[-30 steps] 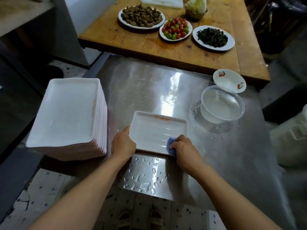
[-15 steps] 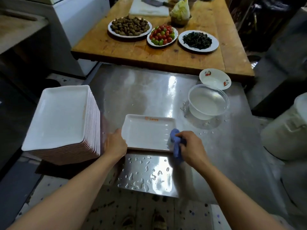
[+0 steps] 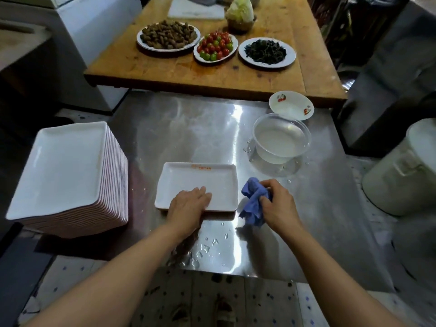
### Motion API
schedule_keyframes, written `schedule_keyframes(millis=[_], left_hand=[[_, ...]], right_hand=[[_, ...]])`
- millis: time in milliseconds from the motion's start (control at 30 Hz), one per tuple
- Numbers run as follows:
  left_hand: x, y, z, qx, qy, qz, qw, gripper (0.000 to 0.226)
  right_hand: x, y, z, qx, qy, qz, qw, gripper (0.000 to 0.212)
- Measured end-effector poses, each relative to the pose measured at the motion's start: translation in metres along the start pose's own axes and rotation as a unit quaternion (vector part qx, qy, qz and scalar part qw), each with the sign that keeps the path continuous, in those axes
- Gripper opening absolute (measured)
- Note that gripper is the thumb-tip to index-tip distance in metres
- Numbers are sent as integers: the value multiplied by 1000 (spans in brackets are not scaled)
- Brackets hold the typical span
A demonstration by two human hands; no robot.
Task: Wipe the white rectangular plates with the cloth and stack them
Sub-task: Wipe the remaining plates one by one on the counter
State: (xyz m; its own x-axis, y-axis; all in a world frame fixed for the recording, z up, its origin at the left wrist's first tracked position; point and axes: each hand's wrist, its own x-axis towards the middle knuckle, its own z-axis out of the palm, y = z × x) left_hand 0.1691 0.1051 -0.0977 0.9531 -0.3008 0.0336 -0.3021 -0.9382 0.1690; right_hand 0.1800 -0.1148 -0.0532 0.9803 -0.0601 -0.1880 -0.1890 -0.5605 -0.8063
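head view: single plate (image 3: 200, 182) flat on steel table (image 3: 188, 128), left hand (image 3: 188, 206) pressing near rim, fingers flat. right hand (image 3: 276, 204) bunching blue cloth (image 3: 252, 201) beside plate. tall stack (image 3: 68, 175) at left. stacking likely next.

White rectangular plate (image 3: 200, 182) with orange lettering; blue cloth (image 3: 253, 204); white stack of plates (image 3: 68, 171) (pinkish edges); small white dish (image 3: 291, 105) with red cherries; shiny steel surface (image 3: 193, 128).

I saw dim surroundings, bright glare streaking down the steel table (image 3: 236, 128) at centre, soft blur throughout, edges bowed by wide-angle distortion.
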Motion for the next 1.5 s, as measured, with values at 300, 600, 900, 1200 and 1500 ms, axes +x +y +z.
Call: schedule_keyframes(millis=[300, 600, 900, 1200, 1500], left_hand=[[0, 3, -40, -30, 36, -35, 998, 36], [2, -12, -129, -240, 154, -140, 948, 14], [-32, -16, -188, -571, 161, -166, 788, 18], [-53, -7, -205, -685, 186, -155, 687, 9], [-44, 9, -211, -726, 228, -172, 626, 10]], right_hand=[[-3, -19, -6, 24, 58, -11, 998, 19], [-14, -88, -18, 88, 106, -119, 983, 20], [-30, -191, -2, -21, 66, -385, 920, 36], [-27, -211, 10, -164, 105, -459, 867, 39], [-29, -198, -6, -48, 159, -366, 916, 32]])
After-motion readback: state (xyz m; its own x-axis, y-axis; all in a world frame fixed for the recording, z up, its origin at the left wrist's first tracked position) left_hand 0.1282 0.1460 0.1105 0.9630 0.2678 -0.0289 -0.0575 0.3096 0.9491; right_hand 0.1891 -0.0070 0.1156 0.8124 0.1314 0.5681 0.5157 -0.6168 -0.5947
